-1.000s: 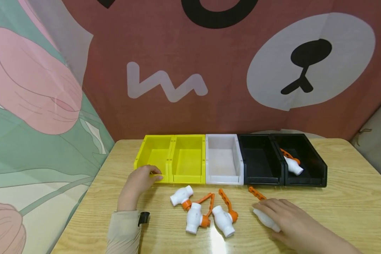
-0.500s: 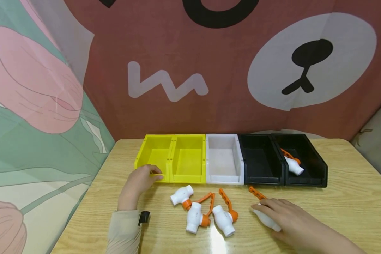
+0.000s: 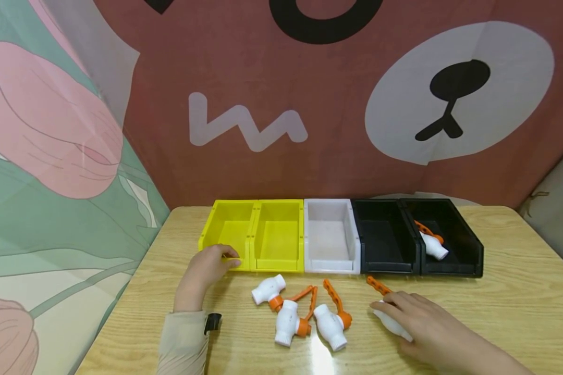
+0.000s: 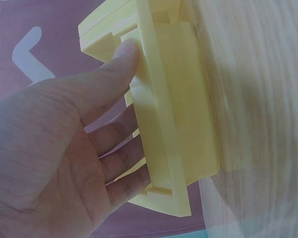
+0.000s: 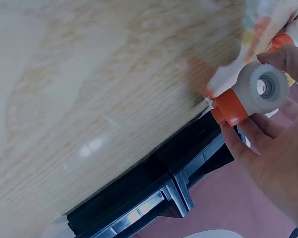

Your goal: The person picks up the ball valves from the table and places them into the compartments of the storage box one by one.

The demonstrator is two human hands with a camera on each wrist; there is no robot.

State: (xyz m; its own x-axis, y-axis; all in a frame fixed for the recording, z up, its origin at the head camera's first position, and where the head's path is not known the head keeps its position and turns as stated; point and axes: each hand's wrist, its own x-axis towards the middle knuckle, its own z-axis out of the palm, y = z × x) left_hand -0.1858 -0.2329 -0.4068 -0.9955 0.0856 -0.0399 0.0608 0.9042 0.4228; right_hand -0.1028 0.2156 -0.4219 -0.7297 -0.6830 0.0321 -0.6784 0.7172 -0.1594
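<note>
My left hand (image 3: 211, 265) holds the low front lip of the leftmost yellow bin (image 3: 233, 224). In the left wrist view, the thumb lies along the lip of the yellow bin (image 4: 181, 99) and the fingers reach over inside it. On the right, my right hand (image 3: 422, 325) grips a white ball valve (image 3: 390, 322) with an orange handle (image 3: 379, 285) pointing away toward the bins. The right wrist view shows thumb and fingers around the valve body (image 5: 263, 88), its round opening visible. My palm hides part of the valve in the head view.
Three more white valves with orange handles lie mid-table: one (image 3: 268, 289), another (image 3: 287, 323) and a third (image 3: 330, 327). Behind them, joined in a row, are a second yellow bin (image 3: 279, 264), a white bin (image 3: 332, 265) and two black bins (image 3: 455, 268). The rightmost contains a valve (image 3: 433, 246).
</note>
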